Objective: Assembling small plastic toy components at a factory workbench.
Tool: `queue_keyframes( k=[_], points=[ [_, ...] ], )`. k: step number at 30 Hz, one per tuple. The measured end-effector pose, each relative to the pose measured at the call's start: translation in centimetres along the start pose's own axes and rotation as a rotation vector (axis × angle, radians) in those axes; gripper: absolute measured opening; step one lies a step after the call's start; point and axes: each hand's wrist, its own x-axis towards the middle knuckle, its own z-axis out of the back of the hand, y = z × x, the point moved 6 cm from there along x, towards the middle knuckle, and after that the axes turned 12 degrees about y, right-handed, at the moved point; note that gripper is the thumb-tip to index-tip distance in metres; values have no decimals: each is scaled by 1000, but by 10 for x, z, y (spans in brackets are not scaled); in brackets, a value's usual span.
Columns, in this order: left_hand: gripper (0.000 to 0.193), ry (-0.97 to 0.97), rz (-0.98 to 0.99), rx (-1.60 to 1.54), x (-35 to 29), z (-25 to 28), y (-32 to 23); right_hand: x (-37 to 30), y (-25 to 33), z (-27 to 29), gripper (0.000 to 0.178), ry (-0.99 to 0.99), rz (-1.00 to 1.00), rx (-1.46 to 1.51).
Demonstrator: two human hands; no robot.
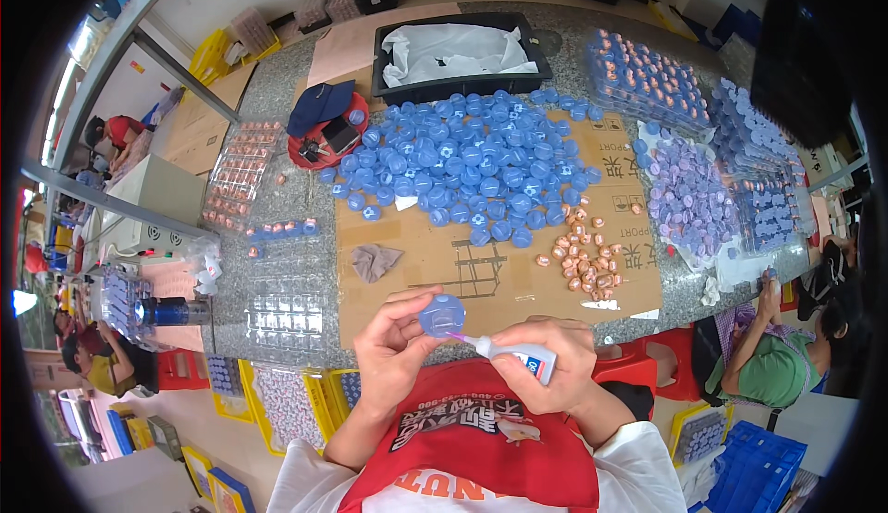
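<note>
Between the fingers and thumb of my left hand [393,342] is a round blue plastic piece [442,315], held over the near edge of the table. My right hand [555,356] is closed around a small white glue bottle [532,361]. The bottle lies tilted, and its thin pinkish nozzle tip [460,336] reaches the lower rim of the blue piece. Beyond my hands, a large heap of similar blue pieces [472,157] covers cardboard [416,305]. To its right sits a small pile of orange-brown pieces [592,259]. A crumpled grey-brown cloth [376,261] lies near my left hand.
A black tray lined with white sheeting [458,80] stands behind the heap. At the left are a red basin [324,157] with a dark cap and clear trays [287,314]. Purple pieces [694,194] and stacked filled trays [647,78] occupy the right. Co-workers [777,346] sit nearby.
</note>
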Motion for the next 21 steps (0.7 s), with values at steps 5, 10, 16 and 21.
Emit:
queue_keyframes(
  k=[5,10,16,21],
  points=[
    [38,-30,22,26,0,1,7,-1,-8,-1,17,-38,-2,48],
    [39,-228,142,133,-8,28,29,-40,-60,-10,23,-80,-401,251],
    [42,-295,283,47,-15,36,66,-149,-232,-21,28,-215,-1063,113],
    [43,-206,306,-65,-6,9,73,-110,-282,12,34,-135,-785,-683]
  ],
)
